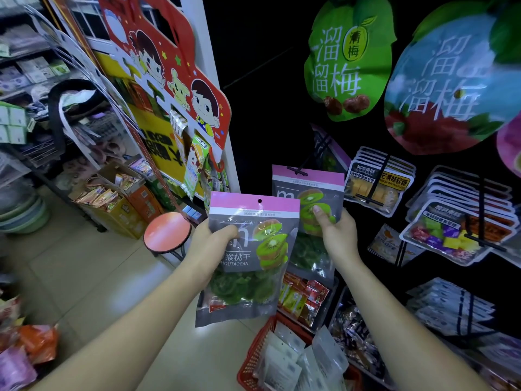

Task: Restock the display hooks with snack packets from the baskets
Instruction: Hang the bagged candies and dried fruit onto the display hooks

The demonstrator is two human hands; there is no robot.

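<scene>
Pink-topped kiwi packet point(248, 266) sits in the left hand point(210, 245), thumb curled across its front. The right hand point(337, 235) pinches a second kiwi packet point(290, 190), its top edge at a display hook point(297, 171).

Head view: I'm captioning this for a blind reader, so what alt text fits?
A person's left hand grips a kiwi packet while the right hand holds a second packet up at a hook on a dark display. A red basket of packets sits below, with other snacks hanging to the right.
</scene>
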